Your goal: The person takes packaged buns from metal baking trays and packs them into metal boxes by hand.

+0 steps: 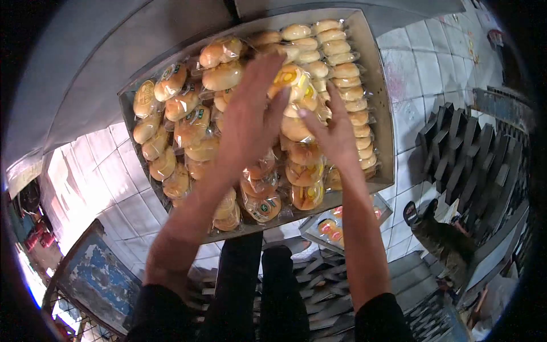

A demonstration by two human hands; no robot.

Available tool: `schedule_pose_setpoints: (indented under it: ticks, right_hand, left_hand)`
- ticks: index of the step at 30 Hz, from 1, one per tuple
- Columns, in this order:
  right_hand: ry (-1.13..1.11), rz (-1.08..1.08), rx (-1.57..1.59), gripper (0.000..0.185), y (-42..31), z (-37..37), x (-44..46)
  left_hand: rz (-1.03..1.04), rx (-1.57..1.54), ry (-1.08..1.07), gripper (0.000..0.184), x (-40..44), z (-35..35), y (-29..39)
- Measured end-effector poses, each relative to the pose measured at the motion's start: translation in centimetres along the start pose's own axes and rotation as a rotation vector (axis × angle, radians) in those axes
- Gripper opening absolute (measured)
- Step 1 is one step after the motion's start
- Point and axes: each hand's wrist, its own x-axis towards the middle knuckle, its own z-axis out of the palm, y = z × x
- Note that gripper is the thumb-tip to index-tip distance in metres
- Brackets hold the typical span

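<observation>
Plastic-wrapped bread rolls fill a large shallow cardboard box point(383, 134) in rows and stacks. My left hand point(253, 108) reaches over the middle of the box, fingers stretched out and thumb apart. Opposite it is my right hand point(336, 131), thumb and forefinger spread. Between the two hands lie wrapped rolls with yellow marks point(296, 85); whether the fingers touch them I cannot tell. Under my hands sit more filled-looking rolls point(307, 171). Plain pale rolls point(345, 71) line the right side, and browner rolls with printed labels point(194, 125) fill the left. My left forearm hides some rolls.
Below the box's near edge, a small tray point(313, 231) holds red-and-orange packets. A cat point(450, 242) is at the lower right, near a folding metal grille point(461, 151). White tiles point(410, 74) cover the floor. A worn blue panel point(97, 279) stands lower left.
</observation>
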Motion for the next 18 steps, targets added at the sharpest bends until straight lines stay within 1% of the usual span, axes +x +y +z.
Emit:
schedule_pose_setpoints:
  ticks: [1,2,4,5,8,9,10,13,15,16,17,18]
  right_hand:
    - [0.04,-0.102,0.004,0.078,0.1,0.7,-0.5]
    - [0.093,-0.114,-0.067,0.065,-0.8,1.7,-0.6]
    - [0.071,-0.145,-0.192,0.056,-0.9,3.2,-0.1]
    - [0.087,-0.123,-0.19,0.051,-0.9,3.4,-0.1]
    - [0.209,-0.074,-0.051,0.053,1.2,3.3,-1.2]
    - [0.27,-0.124,-0.065,0.052,1.9,3.2,-3.2]
    - [0.134,0.098,0.199,0.052,-1.9,0.4,-5.7]
    - [-0.103,0.136,0.31,0.055,-4.7,-3.4,-16.7]
    - [-0.327,0.087,0.505,0.057,-2.4,-4.7,-24.6]
    - [-0.344,0.217,0.768,0.058,0.4,-4.8,-29.4]
    - [-0.378,0.338,1.043,0.059,3.0,-3.3,-32.8]
    - [-0.331,0.499,1.06,0.06,6.0,-4.2,-35.1]
  left_hand:
    - [0.049,0.156,-0.019,0.05,1.8,1.2,-2.6]
    - [0.107,0.314,-0.04,0.049,3.2,2.4,-4.6]
    - [-0.088,0.134,-0.28,0.051,4.9,3.1,-5.9]
    - [-0.187,0.049,-0.403,0.052,5.2,3.5,-5.9]
    - [0.121,0.413,-0.297,0.052,1.6,5.2,-5.2]
    - [0.244,0.505,-0.301,0.056,0.9,5.8,-7.4]
    - [0.305,0.564,-0.319,0.057,0.7,6.6,-9.2]
    - [0.241,0.561,-0.403,0.06,2.2,5.9,-11.2]
    - [0.456,0.794,-0.598,0.067,3.2,2.3,-13.9]
    - [0.088,0.411,-0.431,0.063,3.0,5.7,-3.6]
    - [0.222,0.594,-0.329,0.061,1.8,5.8,0.7]
    - [0.215,0.516,-0.331,0.059,-0.2,7.0,5.3]
